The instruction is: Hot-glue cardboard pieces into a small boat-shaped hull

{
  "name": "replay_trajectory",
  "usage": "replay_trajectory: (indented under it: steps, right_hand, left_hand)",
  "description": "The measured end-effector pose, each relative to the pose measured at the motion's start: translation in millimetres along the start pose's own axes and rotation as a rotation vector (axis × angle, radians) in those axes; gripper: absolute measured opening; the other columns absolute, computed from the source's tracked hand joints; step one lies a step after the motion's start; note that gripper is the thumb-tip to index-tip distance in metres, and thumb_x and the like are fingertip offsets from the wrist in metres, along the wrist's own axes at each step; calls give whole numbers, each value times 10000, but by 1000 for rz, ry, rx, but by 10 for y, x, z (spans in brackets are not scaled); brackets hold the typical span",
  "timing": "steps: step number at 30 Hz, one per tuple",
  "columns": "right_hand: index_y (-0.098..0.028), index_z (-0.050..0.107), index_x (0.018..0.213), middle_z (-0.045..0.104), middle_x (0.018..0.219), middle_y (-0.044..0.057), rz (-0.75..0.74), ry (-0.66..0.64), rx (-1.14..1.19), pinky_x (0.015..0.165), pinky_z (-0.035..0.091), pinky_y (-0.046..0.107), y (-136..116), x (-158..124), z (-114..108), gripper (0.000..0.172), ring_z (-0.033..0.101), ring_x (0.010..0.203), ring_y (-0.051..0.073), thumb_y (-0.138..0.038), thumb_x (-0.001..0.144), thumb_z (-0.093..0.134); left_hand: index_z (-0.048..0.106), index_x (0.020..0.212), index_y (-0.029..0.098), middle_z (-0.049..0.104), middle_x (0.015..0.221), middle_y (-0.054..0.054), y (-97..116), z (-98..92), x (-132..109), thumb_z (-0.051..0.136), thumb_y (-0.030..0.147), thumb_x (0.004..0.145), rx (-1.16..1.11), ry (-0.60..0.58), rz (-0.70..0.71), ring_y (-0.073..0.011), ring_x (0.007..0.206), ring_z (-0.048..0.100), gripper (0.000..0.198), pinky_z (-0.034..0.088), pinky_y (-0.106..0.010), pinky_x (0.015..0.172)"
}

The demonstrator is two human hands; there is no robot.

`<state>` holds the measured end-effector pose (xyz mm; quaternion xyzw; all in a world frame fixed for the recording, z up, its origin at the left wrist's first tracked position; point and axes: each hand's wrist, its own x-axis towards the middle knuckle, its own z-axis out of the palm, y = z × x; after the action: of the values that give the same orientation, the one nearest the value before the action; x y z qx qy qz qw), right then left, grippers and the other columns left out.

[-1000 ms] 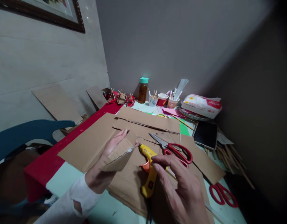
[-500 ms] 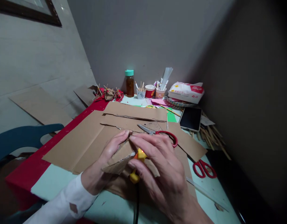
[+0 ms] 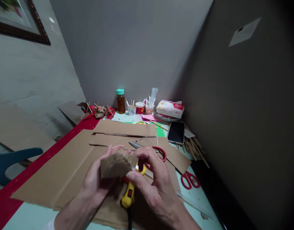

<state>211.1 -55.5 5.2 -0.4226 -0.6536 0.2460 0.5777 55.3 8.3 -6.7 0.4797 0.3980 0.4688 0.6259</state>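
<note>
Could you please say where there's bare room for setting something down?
The cardboard sheet between the red strip and left hand shows a bare patch. It is crowded at the back with bottle, cups and tissue pack, and around the right hand with glue gun and scissors.

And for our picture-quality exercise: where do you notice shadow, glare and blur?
Head view: the right-hand wall sinks into deep shadow; head view: a small glint shows on the pale wall beside the picture frame; head view: the held cardboard piece looks slightly soft.
</note>
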Motion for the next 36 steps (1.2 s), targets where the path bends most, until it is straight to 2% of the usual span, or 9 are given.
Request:
replay_trajectory:
  steps: [3,5,7,13,15,19,27,32,36]
  right_hand:
    - [-212,554,890,515,763,-40,158,92,168,611,426,227,42,13,-1,121,479,663,118,-267,872,660]
    - [-208,546,871,488,728,-49,242,93,309,563,377,217,65,23,1,184,419,622,103,-325,865,688]
    - [-202,560,873,502,732,-44,296,58,411,558,355,219,68,31,9,226,402,622,100,-362,846,718]
    - [-190,625,873,509,730,-48,392,-161,508,571,322,219,-25,11,6,342,393,623,91,-383,729,867]
    - [-190,639,896,521,770,-34,371,-210,513,592,342,224,-40,-1,-26,323,423,654,99,-441,797,816]
    - [-186,609,866,511,756,-21,373,-208,545,590,360,223,-12,-14,-82,301,451,657,105,-464,982,601]
    - [-168,552,753,445,696,-30,435,-223,598,534,291,214,9,-26,-72,302,372,608,84,-379,959,620]
    - [-180,488,654,399,610,-46,445,-209,498,494,260,220,-33,-8,-81,350,342,548,77,-341,941,607]
    - [-179,482,643,408,597,-51,400,-208,479,496,263,215,-47,-11,-72,343,338,543,73,-299,943,595]
  left_hand:
    - [696,1089,221,759,1147,-89,83,6,-46,514,588,935,-103,81,-26,-286,1145,676,438,554,-417,957]
    - [685,1128,244,690,1302,-54,142,14,-101,539,596,927,-89,169,107,-268,1317,549,431,456,-353,1062]
    - [680,1166,267,633,1388,-26,214,29,-167,587,566,914,-26,163,218,-264,1366,488,402,423,-302,1064]
    - [743,1113,314,740,1149,-8,385,27,-238,739,481,832,290,-108,230,-244,1105,653,327,521,-239,895]
    - [756,1121,329,752,1170,-1,387,4,-212,729,472,845,307,-165,203,-232,1113,662,312,522,-232,914]
    - [779,1105,392,749,1233,32,342,-38,-168,735,466,848,264,-215,139,-214,1147,664,271,519,-229,942]
    - [779,1065,482,792,1128,81,262,-103,-130,716,463,870,459,-234,259,-182,1140,661,206,478,-225,1005]
    - [706,1146,565,788,1039,105,270,-83,-116,661,325,938,477,-351,371,-138,981,701,321,548,-205,876]
    - [721,1155,522,792,1075,88,252,-87,-111,662,299,941,486,-326,387,-154,1032,693,315,534,-226,926]
